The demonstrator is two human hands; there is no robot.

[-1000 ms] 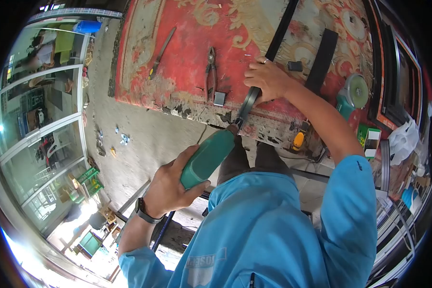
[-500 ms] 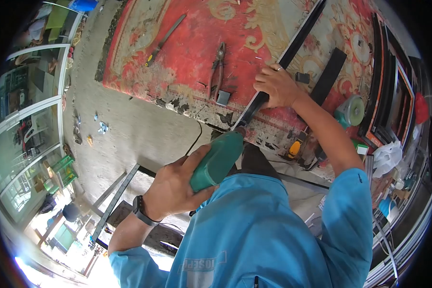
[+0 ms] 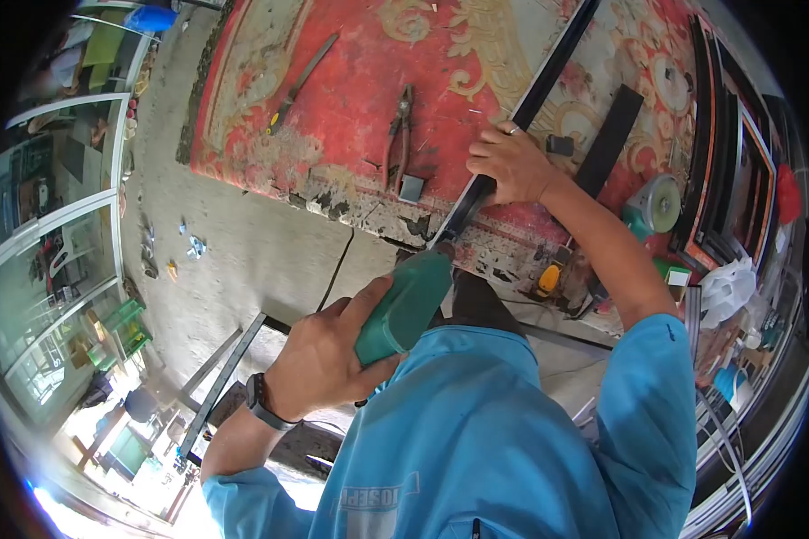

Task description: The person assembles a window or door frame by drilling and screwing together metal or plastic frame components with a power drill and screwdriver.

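Note:
My left hand (image 3: 319, 364), with a dark band on its wrist, is wrapped round a green power drill (image 3: 404, 305). The drill's front end meets the near end of a long black metal bar (image 3: 548, 79) at the table's edge; the exact contact is too small to make out. My right hand (image 3: 512, 166), wearing a ring, grips the bar partway along and presses it on the table (image 3: 333, 135). Left of the bar lie pliers (image 3: 397, 135) with reddish handles and a small dark block (image 3: 411, 188). A black flat strip (image 3: 611, 139) and another small block (image 3: 560, 145) lie right of it.
A file (image 3: 304, 83) with a yellow-marked handle lies far left on the table. A yellow-handled tool (image 3: 551, 277) rests at the near edge. A green grinder-like tool (image 3: 653, 208) and dark frames (image 3: 715, 162) stand right. A metal frame (image 3: 229, 373) is on the floor left.
The whole view has shifted slightly, with the table things a little further left. Both hands keep their grips on the drill and the bar.

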